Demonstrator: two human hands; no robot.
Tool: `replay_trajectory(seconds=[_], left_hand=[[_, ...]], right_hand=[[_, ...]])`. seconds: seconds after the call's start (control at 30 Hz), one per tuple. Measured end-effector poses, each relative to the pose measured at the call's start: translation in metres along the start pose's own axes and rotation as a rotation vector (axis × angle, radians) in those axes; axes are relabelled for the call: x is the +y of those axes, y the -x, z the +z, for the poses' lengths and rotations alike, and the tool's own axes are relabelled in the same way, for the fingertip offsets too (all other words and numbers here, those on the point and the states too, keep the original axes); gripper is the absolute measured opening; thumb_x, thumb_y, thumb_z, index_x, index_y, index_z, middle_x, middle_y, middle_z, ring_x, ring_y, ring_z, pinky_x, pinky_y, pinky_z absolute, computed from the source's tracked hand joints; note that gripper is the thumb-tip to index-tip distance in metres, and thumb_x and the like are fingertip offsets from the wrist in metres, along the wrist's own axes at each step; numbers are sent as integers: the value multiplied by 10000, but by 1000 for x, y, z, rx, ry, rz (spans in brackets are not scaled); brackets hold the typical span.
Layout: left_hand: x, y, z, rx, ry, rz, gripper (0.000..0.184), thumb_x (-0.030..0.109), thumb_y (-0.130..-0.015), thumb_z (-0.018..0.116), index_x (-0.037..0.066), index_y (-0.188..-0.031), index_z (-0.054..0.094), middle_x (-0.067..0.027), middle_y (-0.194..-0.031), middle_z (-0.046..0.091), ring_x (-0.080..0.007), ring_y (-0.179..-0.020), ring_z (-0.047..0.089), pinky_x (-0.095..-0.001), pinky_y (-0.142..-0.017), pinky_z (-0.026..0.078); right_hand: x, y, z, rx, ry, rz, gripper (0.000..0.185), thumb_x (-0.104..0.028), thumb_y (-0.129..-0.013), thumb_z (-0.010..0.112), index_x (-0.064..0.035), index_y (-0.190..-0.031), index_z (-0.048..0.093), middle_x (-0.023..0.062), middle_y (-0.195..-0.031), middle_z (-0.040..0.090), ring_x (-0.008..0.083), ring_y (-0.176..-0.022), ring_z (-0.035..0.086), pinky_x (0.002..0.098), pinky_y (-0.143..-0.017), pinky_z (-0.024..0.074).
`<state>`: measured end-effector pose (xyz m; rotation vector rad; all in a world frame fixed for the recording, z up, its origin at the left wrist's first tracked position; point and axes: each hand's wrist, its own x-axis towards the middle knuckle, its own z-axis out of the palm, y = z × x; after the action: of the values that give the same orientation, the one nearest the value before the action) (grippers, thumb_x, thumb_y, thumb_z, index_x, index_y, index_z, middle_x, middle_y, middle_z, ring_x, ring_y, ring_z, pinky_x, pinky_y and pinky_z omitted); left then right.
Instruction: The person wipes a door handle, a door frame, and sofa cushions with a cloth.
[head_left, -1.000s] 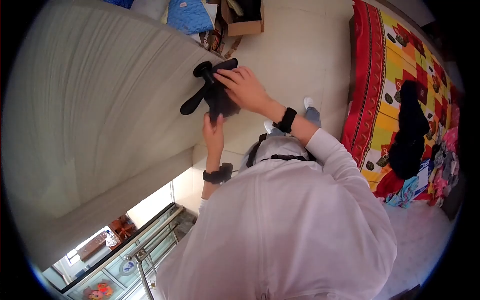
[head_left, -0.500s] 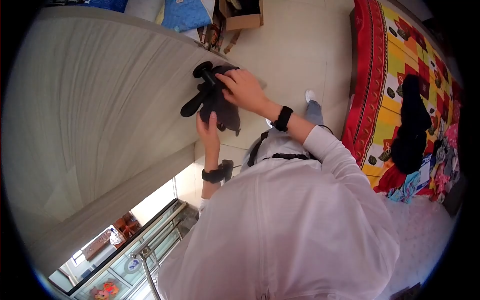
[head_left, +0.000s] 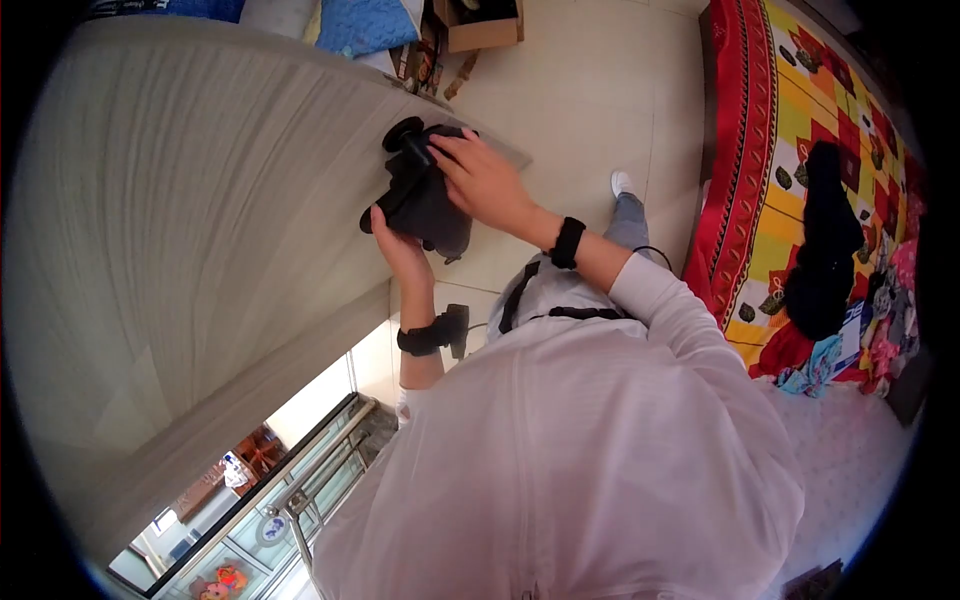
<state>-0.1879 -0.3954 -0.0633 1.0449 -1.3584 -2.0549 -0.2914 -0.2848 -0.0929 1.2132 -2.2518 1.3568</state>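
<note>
A black object (head_left: pixel 408 180) with a round disc at one end and a long rounded lobe lies against a dark grey, cloth-like piece (head_left: pixel 443 215). I cannot make out its kind. Both are close to the wood-grain panel's edge. My left hand (head_left: pixel 402 255) grips the lower end, its thumb up along the black lobe and its other fingers partly hidden beneath. From the other side my right hand (head_left: pixel 487 187) lies over the upper part, fingers bent onto the black piece near the disc. Each wrist wears a black strap.
A pale wood-grain panel (head_left: pixel 200 200) fills the left. At the right stands a bed with a red and yellow patterned cover (head_left: pixel 790 230) and clothes on it. A cardboard box (head_left: pixel 485 32) sits on the floor at the top. Metal railing (head_left: pixel 300 515) is at lower left.
My left hand has shifted left and up along the object, its thumb now on the black lobe. The dark grey piece has turned slightly. My right hand stays nearly in place.
</note>
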Motion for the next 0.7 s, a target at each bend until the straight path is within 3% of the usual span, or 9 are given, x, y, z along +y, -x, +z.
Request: replay_trajectory(seconds=[0.27, 0.47, 0.57, 0.7], left_hand=[[5, -6, -2, -17, -29, -70, 575, 521, -851, 386, 64, -1194, 451, -64, -1204, 498, -195, -1096, 456, -331, -921, 317], [1, -9, -3, 3, 29, -89, 591, 521, -845, 391, 54, -1204, 440, -73, -1206, 494, -196, -1093, 462, -325, -922, 324], [-1, -8, -2, 9, 13, -73, 605, 540, -839, 383, 62, -1204, 452, -62, -1202, 504, -191, -1097, 459, -325, -928, 315], [-3, -12, -3, -28, 22, -73, 609, 538, -842, 379, 56, -1207, 446, -66, -1209, 500, -193, -1102, 461, -330, -926, 322]], right_hand=[[1, -9, 8, -18, 123, 13, 492, -160, -727, 570, -40, -1190, 456, 121, -1150, 461, 253, -1078, 445, 425, -1026, 263], [-5, -17, -3, -73, 280, 28, 500, -238, -703, 589, -67, -1165, 503, 81, -986, 499, 209, -890, 472, 331, -832, 374], [-4, -24, -1, -140, 316, 9, 498, -246, -688, 601, -82, -1152, 525, 48, -870, 530, 195, -813, 477, 311, -706, 370], [4, -26, 0, -297, 333, -34, 385, -268, -691, 594, -101, -1036, 562, 52, -716, 559, 207, -720, 529, 321, -662, 376]])
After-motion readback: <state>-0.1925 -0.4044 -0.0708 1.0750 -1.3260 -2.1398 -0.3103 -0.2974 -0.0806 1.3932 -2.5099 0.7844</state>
